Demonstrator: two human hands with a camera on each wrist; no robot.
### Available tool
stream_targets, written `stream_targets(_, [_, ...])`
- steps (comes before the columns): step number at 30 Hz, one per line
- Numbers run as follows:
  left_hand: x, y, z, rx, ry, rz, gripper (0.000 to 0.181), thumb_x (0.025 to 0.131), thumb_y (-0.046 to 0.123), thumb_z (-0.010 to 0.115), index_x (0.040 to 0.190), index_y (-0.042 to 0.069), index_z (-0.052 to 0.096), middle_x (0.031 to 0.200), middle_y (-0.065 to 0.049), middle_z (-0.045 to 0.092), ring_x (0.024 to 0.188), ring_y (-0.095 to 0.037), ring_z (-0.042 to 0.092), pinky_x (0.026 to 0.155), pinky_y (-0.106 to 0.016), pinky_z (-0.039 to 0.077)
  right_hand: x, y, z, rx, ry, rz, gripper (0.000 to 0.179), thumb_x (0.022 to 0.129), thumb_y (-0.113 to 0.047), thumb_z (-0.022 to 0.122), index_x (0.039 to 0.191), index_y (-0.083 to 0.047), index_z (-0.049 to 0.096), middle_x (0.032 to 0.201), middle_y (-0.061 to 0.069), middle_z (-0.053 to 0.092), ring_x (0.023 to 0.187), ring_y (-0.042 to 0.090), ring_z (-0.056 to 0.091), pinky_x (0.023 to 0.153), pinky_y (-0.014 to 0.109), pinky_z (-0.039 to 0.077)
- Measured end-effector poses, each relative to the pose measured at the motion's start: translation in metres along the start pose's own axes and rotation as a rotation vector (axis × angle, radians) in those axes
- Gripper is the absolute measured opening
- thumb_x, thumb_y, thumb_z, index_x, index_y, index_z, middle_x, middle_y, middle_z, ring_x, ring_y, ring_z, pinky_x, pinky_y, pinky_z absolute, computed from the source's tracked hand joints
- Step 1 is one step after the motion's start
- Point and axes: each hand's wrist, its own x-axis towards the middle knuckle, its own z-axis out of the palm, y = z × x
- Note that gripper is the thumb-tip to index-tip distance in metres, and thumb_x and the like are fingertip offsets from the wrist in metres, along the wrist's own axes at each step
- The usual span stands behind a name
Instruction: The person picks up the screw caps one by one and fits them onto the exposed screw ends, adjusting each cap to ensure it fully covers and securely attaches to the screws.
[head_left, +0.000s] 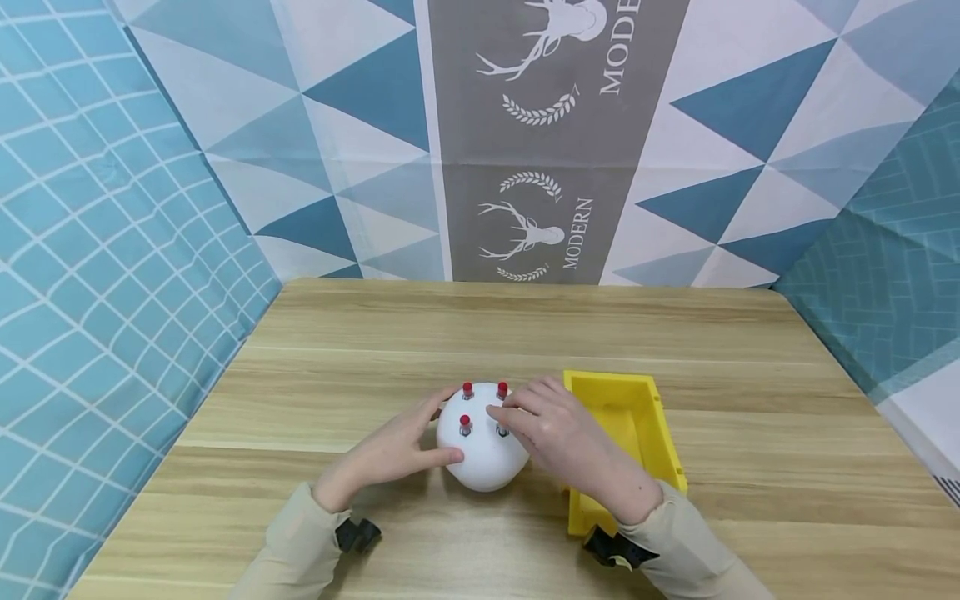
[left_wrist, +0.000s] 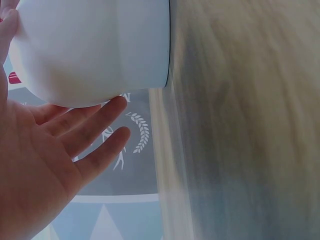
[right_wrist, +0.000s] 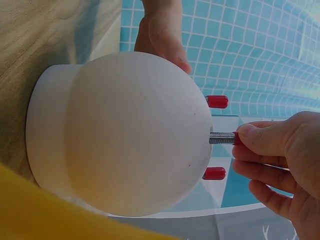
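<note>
A smooth white dome-shaped body with a flat base stands on the wooden table. Several threaded studs rise from its top, and red caps cover them. My left hand holds the dome's left side, thumb on the near side and fingers around the far side. In the right wrist view, my right hand pinches a red cap at the end of a metal threaded stud between thumb and index finger. Its other fingers lie loosely bent. From the head view, the right fingers hide that cap.
A yellow plastic bin stands right of the dome, partly under my right forearm; what shows of its inside is bare yellow. The wooden table meets patterned cloth walls at its back and left side. Dark straps sit at both wrists.
</note>
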Motion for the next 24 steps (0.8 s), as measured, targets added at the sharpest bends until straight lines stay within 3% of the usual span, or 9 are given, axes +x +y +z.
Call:
stream_targets(9, [-0.0015, -0.0001, -0.0003, -0.003, 0.0, 0.008, 0.083, 0.076, 0.057, 0.062, 0.143, 0.033, 0.019, 0.141, 0.003, 0.037, 0.121, -0.023, 0.046, 0.094, -0.046, 0.042, -0.0022, 0.0001, 0.0072, -0.022, -0.029, -0.021, 0.025, 0.07, -0.007, 0.077, 0.094, -0.011, 0.071, 0.088, -0.003, 0.065, 0.087, 0.016, 0.058, 0.082, 0.029, 0.046])
stream_targets(24, [-0.0002, 0.0006, 0.0001, 0.001, -0.001, -0.005, 0.082, 0.075, 0.061, 0.061, 0.141, 0.04, 0.018, 0.14, 0.009, 0.036, 0.123, -0.018, 0.044, 0.097, -0.043, 0.04, -0.007, 0.001, 0.0087, 0.019, -0.009, -0.004, 0.028, 0.072, -0.007, 0.075, 0.098, -0.011, 0.069, 0.089, -0.001, 0.062, 0.087, 0.015, 0.057, 0.086, 0.032, 0.047])
